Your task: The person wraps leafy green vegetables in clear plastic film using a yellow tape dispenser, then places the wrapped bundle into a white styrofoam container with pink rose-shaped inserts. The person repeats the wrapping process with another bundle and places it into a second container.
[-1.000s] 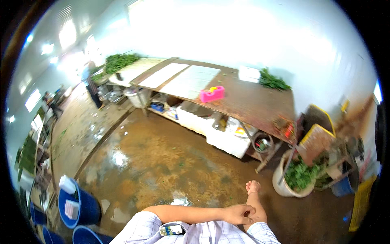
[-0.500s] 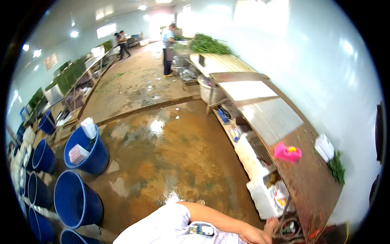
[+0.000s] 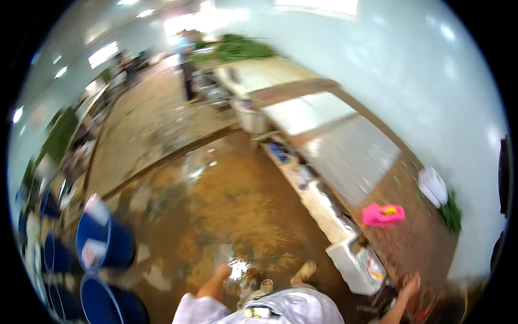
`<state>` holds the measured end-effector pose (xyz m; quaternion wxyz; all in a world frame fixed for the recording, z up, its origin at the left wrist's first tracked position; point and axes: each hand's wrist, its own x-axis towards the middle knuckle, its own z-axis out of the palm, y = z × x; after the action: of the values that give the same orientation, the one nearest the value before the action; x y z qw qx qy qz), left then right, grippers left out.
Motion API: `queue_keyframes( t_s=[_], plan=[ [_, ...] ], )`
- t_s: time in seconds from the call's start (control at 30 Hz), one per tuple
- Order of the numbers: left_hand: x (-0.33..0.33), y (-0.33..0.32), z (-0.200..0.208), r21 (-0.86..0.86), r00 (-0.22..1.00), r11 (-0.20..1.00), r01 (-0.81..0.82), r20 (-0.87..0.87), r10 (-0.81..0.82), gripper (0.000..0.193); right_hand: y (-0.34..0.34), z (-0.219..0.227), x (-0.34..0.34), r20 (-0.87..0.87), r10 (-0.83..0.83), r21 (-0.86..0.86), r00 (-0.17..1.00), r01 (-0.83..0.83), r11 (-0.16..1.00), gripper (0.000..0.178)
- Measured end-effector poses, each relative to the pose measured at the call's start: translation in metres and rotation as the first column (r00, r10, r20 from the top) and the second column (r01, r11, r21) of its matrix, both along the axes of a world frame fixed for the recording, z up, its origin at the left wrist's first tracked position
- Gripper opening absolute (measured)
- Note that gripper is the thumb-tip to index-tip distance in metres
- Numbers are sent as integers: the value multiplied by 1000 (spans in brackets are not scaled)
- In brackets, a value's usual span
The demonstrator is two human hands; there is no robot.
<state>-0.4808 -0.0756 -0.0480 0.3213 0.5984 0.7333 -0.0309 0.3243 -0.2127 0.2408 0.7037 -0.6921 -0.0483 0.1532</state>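
Observation:
My left hand [image 3: 222, 271] hangs over the wet floor, left of my body; motion smears its fingers, and nothing shows in it. My right hand [image 3: 411, 286] is by the near edge of the brown worktable [image 3: 402, 243], its fingers loosely apart and holding nothing I can see. Farther up the tabletop sits a pink tape dispenser [image 3: 380, 215] with a yellow roll. A bunch of green leaves in a white wrap [image 3: 433, 187] lies against the wall. Beyond the dispenser, a grey sheet [image 3: 350, 156] covers part of the table.
Blue buckets [image 3: 121, 243] line the left side, one holding white-wrapped bundles [image 3: 96, 209]. Under the table stands a white foam box [image 3: 345, 270] with bags inside. A person [image 3: 187, 70] stands at the far table by piled greenery [image 3: 243, 48]. A raised edge [image 3: 172, 156] crosses the floor.
My view has turned and my body straightened. My left hand has come into sight at the left; my right hand has swung out right, toward the table's near edge. The dispenser stays put.

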Motion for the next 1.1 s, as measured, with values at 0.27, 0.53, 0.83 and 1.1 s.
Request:
queue_keyframes(
  t_s=[0.27, 0.53, 0.83, 1.1],
  plan=[
    [21, 33, 78, -255, 783, 819, -515, 248, 570, 25, 180, 30, 34, 56, 101, 129, 993, -108, 986, 31],
    [197, 190, 100, -212, 771, 888, -408, 440, 460, 20, 344, 10, 158, -110, -111, 34, 988, 115, 993, 32],
    [426, 403, 300, 324, 935, 941, 99, 294, -200, 28, 462, -53, 318, -26, -217, 56, 976, 218, 974, 64],
    [511, 413, 313, 192, 745, 872, 450, 458, -485, 24, 462, -137, 459, 439, -337, -489, 833, 536, 688, 67]
  ],
)
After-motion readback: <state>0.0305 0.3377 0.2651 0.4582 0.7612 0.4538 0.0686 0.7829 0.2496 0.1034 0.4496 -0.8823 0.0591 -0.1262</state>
